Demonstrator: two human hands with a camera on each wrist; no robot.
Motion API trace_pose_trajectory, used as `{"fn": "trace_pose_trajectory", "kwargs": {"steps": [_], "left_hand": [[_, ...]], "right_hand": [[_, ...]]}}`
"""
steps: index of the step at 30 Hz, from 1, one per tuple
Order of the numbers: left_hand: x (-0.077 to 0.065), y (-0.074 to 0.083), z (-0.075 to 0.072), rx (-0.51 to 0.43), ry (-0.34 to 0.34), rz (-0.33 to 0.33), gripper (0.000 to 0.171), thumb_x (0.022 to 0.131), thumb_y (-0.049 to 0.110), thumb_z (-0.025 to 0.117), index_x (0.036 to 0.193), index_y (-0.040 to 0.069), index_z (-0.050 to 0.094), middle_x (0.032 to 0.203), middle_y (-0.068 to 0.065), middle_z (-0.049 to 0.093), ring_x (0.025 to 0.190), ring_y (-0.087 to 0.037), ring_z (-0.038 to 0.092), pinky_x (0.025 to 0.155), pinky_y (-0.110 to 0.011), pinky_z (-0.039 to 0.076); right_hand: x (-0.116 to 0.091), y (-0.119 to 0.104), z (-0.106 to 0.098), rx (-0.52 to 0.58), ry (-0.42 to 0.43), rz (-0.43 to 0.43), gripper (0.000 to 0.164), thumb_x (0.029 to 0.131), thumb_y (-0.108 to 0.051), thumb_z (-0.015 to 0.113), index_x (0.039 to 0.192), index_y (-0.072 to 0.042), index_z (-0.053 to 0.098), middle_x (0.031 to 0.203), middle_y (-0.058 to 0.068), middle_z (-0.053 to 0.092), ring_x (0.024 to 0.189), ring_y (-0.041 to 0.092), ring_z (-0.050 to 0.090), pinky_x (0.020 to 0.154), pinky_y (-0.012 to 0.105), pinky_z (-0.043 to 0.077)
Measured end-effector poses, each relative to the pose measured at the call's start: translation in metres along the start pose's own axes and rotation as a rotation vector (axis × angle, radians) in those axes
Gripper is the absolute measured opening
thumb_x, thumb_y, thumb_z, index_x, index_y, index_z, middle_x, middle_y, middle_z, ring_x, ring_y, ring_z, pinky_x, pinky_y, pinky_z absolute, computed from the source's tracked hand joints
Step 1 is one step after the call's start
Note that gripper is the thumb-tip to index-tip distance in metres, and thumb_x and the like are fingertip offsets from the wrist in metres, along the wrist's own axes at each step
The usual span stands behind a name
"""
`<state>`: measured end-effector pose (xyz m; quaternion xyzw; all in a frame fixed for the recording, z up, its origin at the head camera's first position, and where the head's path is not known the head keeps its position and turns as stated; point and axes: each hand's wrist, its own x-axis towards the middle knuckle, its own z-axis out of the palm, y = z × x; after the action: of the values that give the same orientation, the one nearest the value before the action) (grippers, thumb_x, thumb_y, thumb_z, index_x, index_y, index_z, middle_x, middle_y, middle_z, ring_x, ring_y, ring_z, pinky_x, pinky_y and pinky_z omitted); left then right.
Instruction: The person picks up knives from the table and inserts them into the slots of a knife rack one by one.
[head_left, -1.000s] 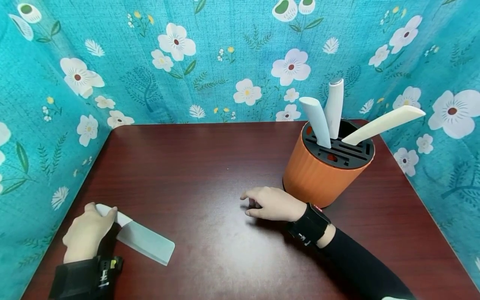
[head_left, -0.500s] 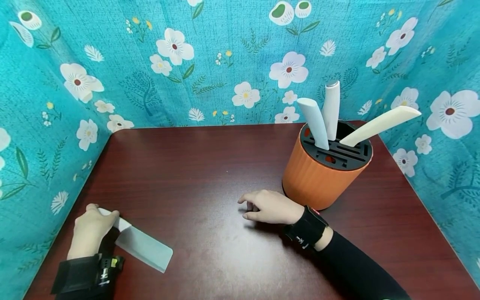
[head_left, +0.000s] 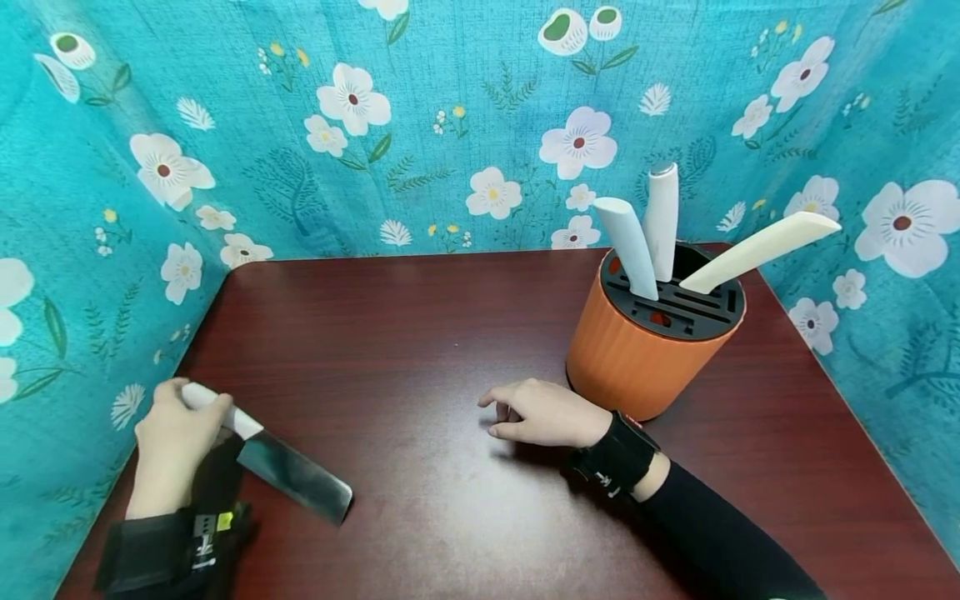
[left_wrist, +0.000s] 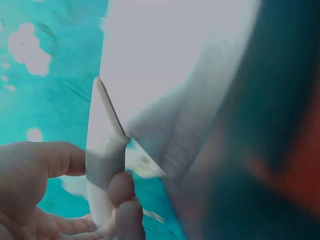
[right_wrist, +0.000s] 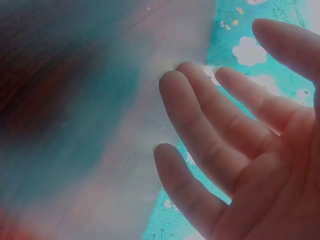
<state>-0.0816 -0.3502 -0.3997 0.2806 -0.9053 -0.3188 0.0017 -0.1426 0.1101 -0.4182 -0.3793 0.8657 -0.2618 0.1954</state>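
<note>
At the table's left side my left hand (head_left: 176, 442) grips a cleaver (head_left: 296, 475) by its white handle. The broad metal blade points right and toward the front, tilted so that it looks dark and narrow. In the left wrist view thumb and fingers close round the white handle (left_wrist: 102, 150), and the bright blade (left_wrist: 150, 45) fills the upper middle. My right hand (head_left: 547, 412) holds nothing; it rests low over the table's middle, left of the knife block (head_left: 630, 358). The right wrist view shows its fingers (right_wrist: 200, 120) loosely bent and spread apart.
The orange round knife block has a black slotted top. Three handles stick up from it: a light blue one (head_left: 628, 246), a white one (head_left: 663, 221) and a cream one (head_left: 761, 252) leaning right. A blue flowered cloth (head_left: 450, 100) hangs round the dark red table (head_left: 375, 333).
My left hand has lifted slightly and moved away from the front edge, turning the cleaver so its blade changed from pale and broad to dark and narrow. My right hand stays in place.
</note>
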Motion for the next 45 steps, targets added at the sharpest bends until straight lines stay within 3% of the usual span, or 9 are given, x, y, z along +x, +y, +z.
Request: {"fn": "trace_pose_trajectory", "kwargs": {"steps": [4,9,16,19,23,27,30,37,45], "left_hand": [[-0.014,0.039,0.001,-0.078,0.102,0.103,0.078,0.098,0.034,0.056,0.159,0.003,0.017,0.105,-0.023,0.059,0.057,0.001,0.056,0.049,-0.018,0.051],[-0.036,0.092,0.005,-0.14,0.242,0.257,0.069,0.097,0.033,0.059,0.157,0.023,0.025,0.098,-0.001,0.051,0.065,0.001,0.051,0.056,-0.015,0.043],[-0.059,0.149,0.031,-0.334,0.4,0.659,0.067,0.094,0.018,0.069,0.153,0.028,0.038,0.102,-0.007,0.062,0.077,0.017,0.054,0.071,-0.003,0.044],[-0.068,0.168,0.048,-0.425,0.37,0.796,0.07,0.092,0.012,0.074,0.151,0.017,0.038,0.103,-0.016,0.068,0.082,0.015,0.058,0.078,-0.003,0.047],[-0.079,0.187,0.071,-0.448,0.311,0.901,0.061,0.086,0.011,0.081,0.137,0.001,0.048,0.102,-0.017,0.071,0.085,-0.001,0.067,0.078,-0.006,0.049],[-0.088,0.203,0.09,-0.388,0.245,0.978,0.048,0.083,0.016,0.085,0.121,0.0,0.06,0.099,-0.012,0.072,0.084,-0.017,0.073,0.073,-0.01,0.053],[-0.094,0.212,0.1,-0.375,0.199,1.035,0.045,0.083,0.017,0.085,0.118,0.002,0.062,0.096,-0.01,0.072,0.083,-0.018,0.073,0.069,-0.02,0.057],[-0.101,0.228,0.111,-0.376,0.225,1.177,0.036,0.085,0.012,0.082,0.114,0.0,0.064,0.094,-0.012,0.07,0.078,-0.018,0.071,0.058,-0.03,0.053],[-0.105,0.233,0.113,-0.356,0.236,1.203,0.045,0.082,0.01,0.084,0.118,-0.001,0.061,0.093,-0.012,0.068,0.078,-0.019,0.067,0.058,-0.028,0.052]], "right_hand": [[0.0,-0.001,-0.006,-0.004,0.054,-0.004,0.035,0.098,-0.03,0.066,0.129,-0.014,0.066,0.097,-0.006,0.07,0.081,0.004,0.062,0.073,0.023,0.051],[0.001,-0.005,-0.018,0.003,0.152,-0.02,0.035,0.098,-0.029,0.066,0.128,-0.011,0.067,0.112,0.004,0.071,0.095,0.015,0.066,0.08,0.025,0.052],[-0.001,-0.02,-0.045,0.079,0.311,-0.055,0.032,0.099,-0.03,0.065,0.126,-0.013,0.068,0.108,-0.002,0.067,0.092,0.009,0.06,0.081,0.031,0.054],[0.0,-0.027,-0.054,0.111,0.386,-0.055,0.033,0.099,-0.034,0.066,0.127,-0.018,0.068,0.103,-0.007,0.065,0.09,0.006,0.058,0.079,0.03,0.053],[0.002,-0.038,-0.064,0.189,0.487,-0.076,0.034,0.097,-0.033,0.07,0.128,-0.021,0.067,0.096,-0.008,0.063,0.085,0.008,0.057,0.074,0.028,0.051],[0.004,-0.051,-0.071,0.325,0.57,-0.116,0.034,0.093,-0.025,0.074,0.126,-0.017,0.067,0.088,-0.002,0.061,0.077,0.014,0.056,0.069,0.028,0.047],[0.007,-0.059,-0.075,0.386,0.629,-0.143,0.034,0.09,-0.019,0.077,0.123,-0.014,0.067,0.084,0.001,0.059,0.075,0.015,0.055,0.067,0.027,0.045],[0.009,-0.071,-0.081,0.348,0.768,-0.17,0.026,0.087,-0.017,0.08,0.109,-0.008,0.069,0.079,0.002,0.058,0.069,0.015,0.053,0.061,0.025,0.041],[0.005,-0.074,-0.09,0.274,0.809,-0.168,0.016,0.09,-0.015,0.076,0.1,-0.006,0.068,0.07,0.003,0.056,0.064,0.014,0.051,0.056,0.026,0.037]]}}
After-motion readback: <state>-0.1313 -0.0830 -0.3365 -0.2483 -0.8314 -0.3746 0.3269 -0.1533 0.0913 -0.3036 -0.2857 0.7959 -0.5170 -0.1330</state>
